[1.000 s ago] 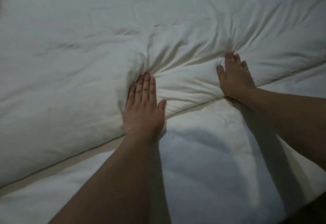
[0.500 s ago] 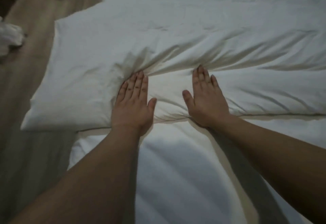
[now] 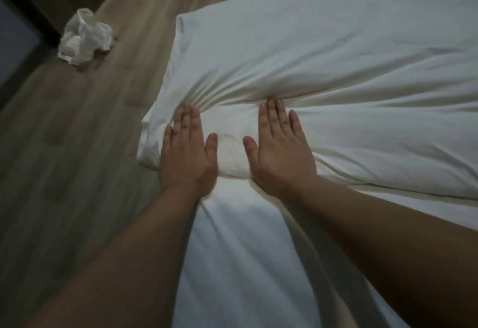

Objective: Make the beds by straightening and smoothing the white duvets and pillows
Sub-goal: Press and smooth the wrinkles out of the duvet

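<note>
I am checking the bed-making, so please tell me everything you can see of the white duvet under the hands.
The white duvet looks like soft, puffy cotton. It lies on the sheet, its corner at the bed's edge beside the wooden floor. The left hand and right hand press flat on its near edge, and creases fan out from them.

A wood-grain plank floor [image 3: 77, 146] is running along the left side of the view, its boards showing grey-brown tones. A crumpled white bundle [image 3: 85, 36], paper or thin plastic, hard to tell which, is lying on it near the upper left. Just beside the bundle a dark frame [image 3: 28, 9] is standing, bordering a pale grey panel [image 3: 13, 51].
</note>
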